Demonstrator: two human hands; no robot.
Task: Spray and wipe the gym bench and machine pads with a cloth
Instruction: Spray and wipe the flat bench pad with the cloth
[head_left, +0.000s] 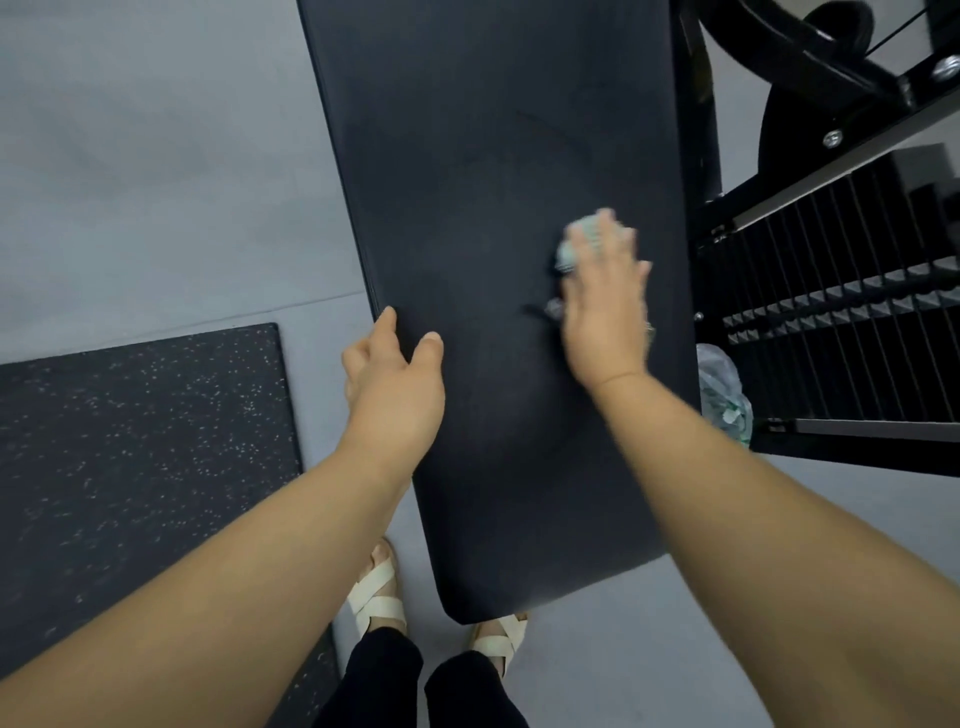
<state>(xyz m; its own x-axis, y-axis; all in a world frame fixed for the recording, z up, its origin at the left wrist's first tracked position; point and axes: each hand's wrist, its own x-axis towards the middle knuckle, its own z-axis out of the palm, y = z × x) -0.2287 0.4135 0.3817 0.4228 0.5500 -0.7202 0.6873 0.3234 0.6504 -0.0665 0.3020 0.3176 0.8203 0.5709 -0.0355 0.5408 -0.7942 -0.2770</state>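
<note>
Wiping looks part done. The right hand (605, 312) presses one pale green cloth (577, 248) with flat fingers onto the right side of the single black bench pad (493, 156). The left hand (395, 379) rests spread on the pad's left edge, holding nothing. The pad's far end and the machine pads probably remain. No spray bottle shows.

head view: worn on the person's head; faces steeply down; close over the black bench pad (493, 208); forearms and feet in frame
</note>
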